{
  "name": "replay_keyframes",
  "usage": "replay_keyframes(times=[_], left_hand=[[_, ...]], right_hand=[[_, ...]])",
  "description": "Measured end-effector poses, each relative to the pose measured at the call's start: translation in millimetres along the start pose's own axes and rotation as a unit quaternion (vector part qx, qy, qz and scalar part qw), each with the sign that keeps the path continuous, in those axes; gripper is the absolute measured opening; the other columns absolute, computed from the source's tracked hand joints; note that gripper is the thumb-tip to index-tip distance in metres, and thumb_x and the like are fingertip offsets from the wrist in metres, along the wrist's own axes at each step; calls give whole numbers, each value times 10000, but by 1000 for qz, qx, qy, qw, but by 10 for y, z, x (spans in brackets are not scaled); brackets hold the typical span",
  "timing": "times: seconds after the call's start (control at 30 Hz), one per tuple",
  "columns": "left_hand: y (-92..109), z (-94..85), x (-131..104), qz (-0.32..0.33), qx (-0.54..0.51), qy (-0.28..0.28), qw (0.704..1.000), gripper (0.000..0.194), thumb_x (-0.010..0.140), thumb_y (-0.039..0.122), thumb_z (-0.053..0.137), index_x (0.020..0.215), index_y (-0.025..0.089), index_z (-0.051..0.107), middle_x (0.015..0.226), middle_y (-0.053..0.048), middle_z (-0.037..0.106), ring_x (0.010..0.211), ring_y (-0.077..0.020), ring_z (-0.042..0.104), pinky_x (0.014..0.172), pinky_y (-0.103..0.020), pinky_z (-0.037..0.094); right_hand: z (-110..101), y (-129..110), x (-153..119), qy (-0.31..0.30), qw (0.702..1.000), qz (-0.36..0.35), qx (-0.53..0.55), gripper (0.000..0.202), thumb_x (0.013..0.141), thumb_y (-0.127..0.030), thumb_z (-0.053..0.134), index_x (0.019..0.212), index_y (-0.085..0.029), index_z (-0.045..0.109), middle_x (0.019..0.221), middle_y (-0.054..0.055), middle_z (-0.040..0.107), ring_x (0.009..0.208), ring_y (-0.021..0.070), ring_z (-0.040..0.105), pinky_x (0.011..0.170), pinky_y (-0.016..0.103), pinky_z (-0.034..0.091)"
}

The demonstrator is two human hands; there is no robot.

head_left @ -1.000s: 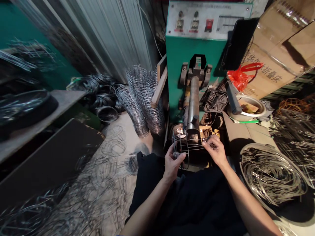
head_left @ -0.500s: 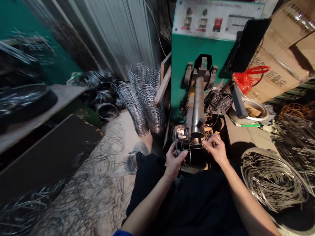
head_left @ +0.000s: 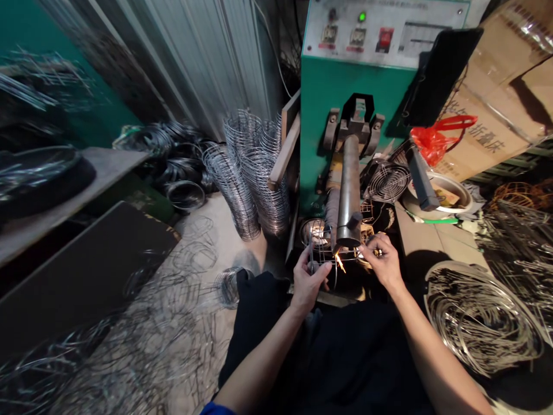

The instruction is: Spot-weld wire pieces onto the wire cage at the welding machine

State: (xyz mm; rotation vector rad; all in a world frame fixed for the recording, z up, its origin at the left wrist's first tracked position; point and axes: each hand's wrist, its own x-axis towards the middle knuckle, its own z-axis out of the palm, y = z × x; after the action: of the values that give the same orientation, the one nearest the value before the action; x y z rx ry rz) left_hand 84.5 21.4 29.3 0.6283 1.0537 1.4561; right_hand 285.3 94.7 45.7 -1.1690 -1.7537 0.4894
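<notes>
Wire frame [head_left: 336, 276] under cylinder [head_left: 349, 193] tip, sparks [head_left: 340, 263] flying. Your left hand [head_left: 307, 283] grips its left side; right hand [head_left: 383, 263] pinches right end, contact blurry. Risk: loose grip could skew wires; fingers near sparks could burn.

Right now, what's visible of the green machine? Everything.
The green machine is upright, boxy, apparently painted metal. Its pale top panel carries two small setting blocks, a lit green lamp and a red switch. Dark brackets flank a thick round arm projecting forward. Sparks show beneath its tip, at the wire frame. Its base is hidden.
</notes>
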Motion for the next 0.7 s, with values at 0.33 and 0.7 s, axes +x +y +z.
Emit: replay_keyframes(times=[0.33, 0.7], left_hand=[[59, -20, -119, -27, -5, 7, 1000, 877, 670, 399, 843, 1417, 167, 446, 524, 124, 440, 381, -65, 466, 399, -188, 453], [208, -946, -1328, -183, 199, -36, 962, 488, 694, 469, 820, 1058, 158, 728, 886, -126, 729, 793, -228, 688, 683, -308, 534]], right_hand=[[-146, -28, -271, 38, 998, 38, 32, 313, 871, -470, 673, 1047, -226, 586, 1141, 91, 584, 1110, 284, 541, 962, 421, 433], [-655, -103, -987, -337, 904, 258, 49, 472, 911, -669, 523, 881, -207, 619, 575, -8, 585, 358, 147, 528, 363, 245, 382]])
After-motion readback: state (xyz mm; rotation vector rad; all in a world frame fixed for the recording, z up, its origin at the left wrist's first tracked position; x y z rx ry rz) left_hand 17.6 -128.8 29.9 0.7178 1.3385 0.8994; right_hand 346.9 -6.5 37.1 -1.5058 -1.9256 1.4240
